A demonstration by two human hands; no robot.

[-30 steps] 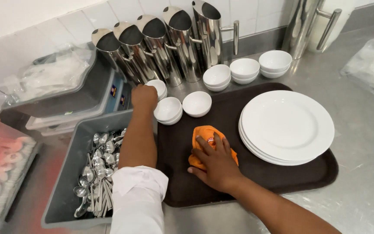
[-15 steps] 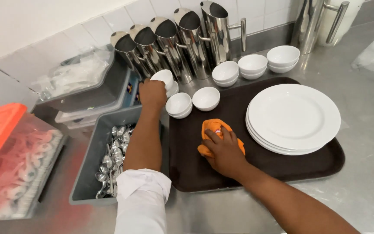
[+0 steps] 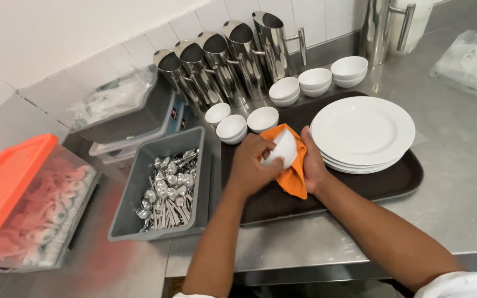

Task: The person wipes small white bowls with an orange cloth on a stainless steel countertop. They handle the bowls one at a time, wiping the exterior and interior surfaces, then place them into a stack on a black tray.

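Stainless steel counter (image 3: 470,182) ran beneath everything, backed by a white tiled wall (image 3: 73,49). Directly under the grip lay a dark brown tray (image 3: 382,187), with bare tray showing just below and toward the person. To the right of the grip, almost touching the right wrist, sat a stack of white plates (image 3: 362,129). To the left of it stood a grey tub of cutlery (image 3: 164,185), and farther left a clear box with an orange lid (image 3: 6,182). Beyond the grip a row of steel jugs (image 3: 222,60) lined the wall, with stacked white bowls (image 3: 316,80) and three small white bowls (image 3: 233,127) in front of them.

The left hand (image 3: 252,165) was closed around a small white bowl (image 3: 282,149), held tilted above the tray. The right hand (image 3: 313,165) gripped an orange cloth (image 3: 293,168) and pressed it against the bowl's far side, so both hands were full. By the look of it, the bowl was being wiped; the next move would likely call for turning the bowl within the cloth while keeping a firm hold on it.

Room was tight to the right, where the plate rim came close, and beyond, where the small bowls stood near. The freest space lay on the near part of the tray.
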